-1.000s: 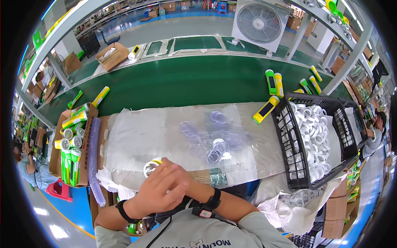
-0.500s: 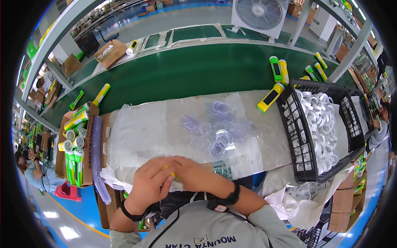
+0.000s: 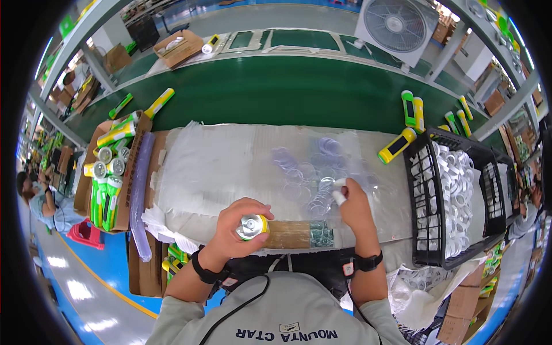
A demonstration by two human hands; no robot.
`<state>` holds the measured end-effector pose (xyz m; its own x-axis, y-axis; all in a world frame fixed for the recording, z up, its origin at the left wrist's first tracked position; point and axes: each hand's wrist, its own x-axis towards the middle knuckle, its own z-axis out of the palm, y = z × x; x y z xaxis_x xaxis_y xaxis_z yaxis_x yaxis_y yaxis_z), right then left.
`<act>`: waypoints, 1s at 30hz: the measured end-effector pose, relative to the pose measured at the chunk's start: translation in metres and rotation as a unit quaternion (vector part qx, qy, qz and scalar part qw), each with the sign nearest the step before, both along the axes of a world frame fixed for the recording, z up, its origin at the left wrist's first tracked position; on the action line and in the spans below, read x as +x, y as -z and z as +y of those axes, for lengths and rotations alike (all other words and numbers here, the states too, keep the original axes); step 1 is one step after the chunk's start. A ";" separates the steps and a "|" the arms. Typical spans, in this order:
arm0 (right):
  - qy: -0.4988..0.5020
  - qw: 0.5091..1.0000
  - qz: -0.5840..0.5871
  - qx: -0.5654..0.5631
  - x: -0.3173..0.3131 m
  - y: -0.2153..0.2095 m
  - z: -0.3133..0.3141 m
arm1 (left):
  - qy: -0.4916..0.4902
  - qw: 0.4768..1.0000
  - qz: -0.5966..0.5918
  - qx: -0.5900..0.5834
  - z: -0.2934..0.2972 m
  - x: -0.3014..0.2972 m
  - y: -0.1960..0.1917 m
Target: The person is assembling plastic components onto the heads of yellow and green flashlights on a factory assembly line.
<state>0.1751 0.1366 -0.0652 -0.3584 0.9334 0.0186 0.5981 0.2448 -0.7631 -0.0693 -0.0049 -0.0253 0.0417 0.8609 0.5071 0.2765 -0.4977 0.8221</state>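
My left hand is wrapped around a yellow-and-white flashlight, its silvery reflector facing up. My right hand reaches down at the right edge of a loose pile of clear round lenses. White covers show on its thumb and index fingertip, which are apart, and no lens can be made out between them. The lenses lie scattered and overlapping on the pale sheet covering the work surface. Below the pile, a strip of brown cardboard shows by the near edge.
At the right stands a black plastic crate full of white rings. A carton of green and yellow flashlights sits left, beside a rolled clear plastic sheet. More flashlights lie on the green belt. Beyond it stands a fan.
My hands were together over the near edge and have separated. The left now shows the flashlight with its reflector up; the right has moved right and forward to the lenses. The whole view has shifted.
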 end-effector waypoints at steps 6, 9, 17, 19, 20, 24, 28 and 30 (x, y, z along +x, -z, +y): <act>-0.141 0.936 0.128 0.296 -0.030 -0.069 -0.036 | 0.027 0.993 -0.108 -0.047 -0.002 0.002 0.006; -0.316 0.861 0.194 0.347 -0.055 -0.079 -0.053 | 0.046 0.989 -0.134 -0.034 0.000 0.004 0.013; -0.419 0.823 0.150 0.354 -0.065 -0.072 -0.057 | 0.111 0.982 -0.132 -0.071 -0.001 -0.005 0.034; -0.400 0.836 0.142 0.348 -0.064 -0.072 -0.059 | 0.105 0.985 -0.138 -0.011 -0.001 -0.001 0.046; -0.401 0.837 0.140 0.346 -0.064 -0.071 -0.060 | 0.105 0.984 -0.141 -0.012 0.002 0.003 0.048; -0.366 0.847 0.148 0.355 -0.062 -0.062 -0.060 | 0.109 0.972 -0.185 0.092 0.011 0.008 0.050; -0.335 0.850 0.159 0.373 -0.054 -0.059 -0.061 | 0.077 0.982 -0.123 0.118 0.014 0.008 0.048; -0.333 0.851 0.152 0.376 -0.052 -0.057 -0.062 | 0.077 0.979 -0.142 0.120 0.016 0.011 0.046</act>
<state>0.1227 0.0747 -0.0079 -0.6751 0.2073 0.7080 -0.0623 0.9403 -0.3347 -0.0582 0.0111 -0.0712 -0.0106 0.7095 0.7046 -0.0404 -0.7044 0.7087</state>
